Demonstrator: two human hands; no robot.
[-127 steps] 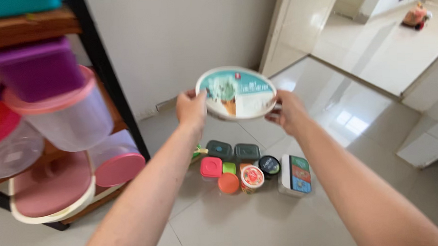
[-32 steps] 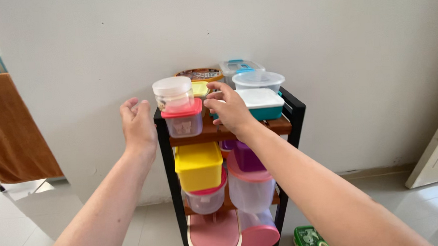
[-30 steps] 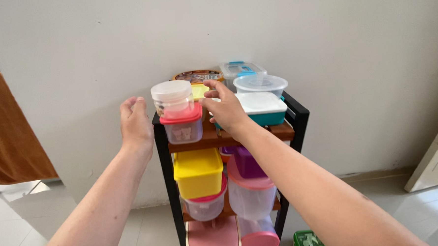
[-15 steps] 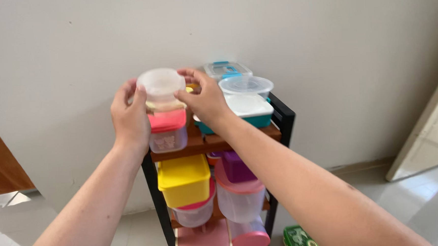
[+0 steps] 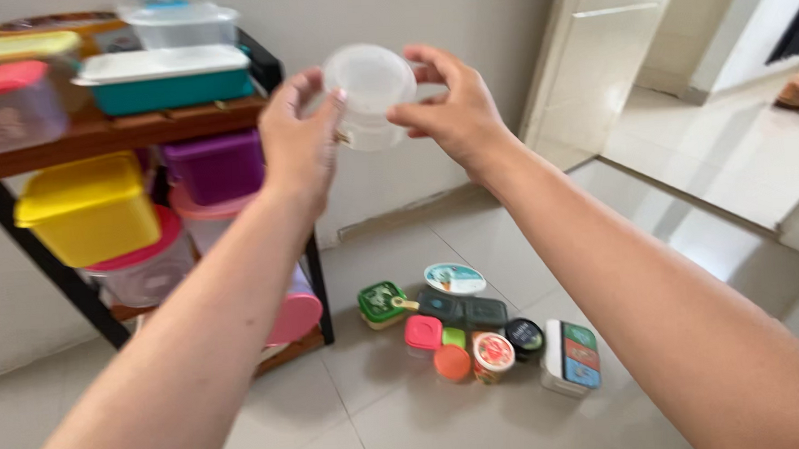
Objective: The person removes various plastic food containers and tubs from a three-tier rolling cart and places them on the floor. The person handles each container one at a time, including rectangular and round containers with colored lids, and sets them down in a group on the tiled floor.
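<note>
Tub (image 5: 369,93), clear and round, held in the air beside the shelf rack (image 5: 108,137), lid tipped toward the camera, its axis leaning off upright. Left hand (image 5: 299,139) and right hand (image 5: 443,101) clamp it from opposite sides. Small containers (image 5: 476,324) sit on the floor below

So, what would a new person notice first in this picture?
First, the clear round container held up in the middle between the left hand and the right hand. Next, the shelf rack on the left, packed with colourful boxes, the yellow box brightest. Then the cluster of small containers on the floor tiles below.
</note>
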